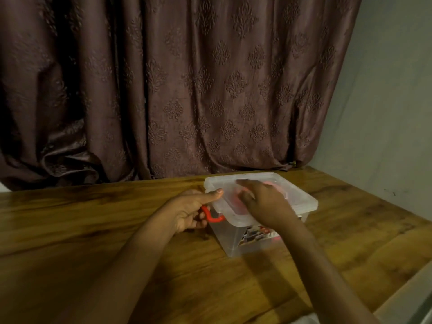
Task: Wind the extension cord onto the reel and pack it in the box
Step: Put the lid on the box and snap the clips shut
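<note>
A clear plastic box stands on the wooden table with its translucent lid on top. Something pink-red shows dimly through the lid; the reel and cord cannot be made out clearly. My left hand grips the lid's left corner, thumb on top and fingers curled below beside the red latch. My right hand lies flat on the lid's middle, fingers stretched forward and slightly blurred.
The wooden table runs wide to the left and front. A dark brown patterned curtain hangs behind the table. A pale wall closes the right side. A printed label shows through the box's front wall.
</note>
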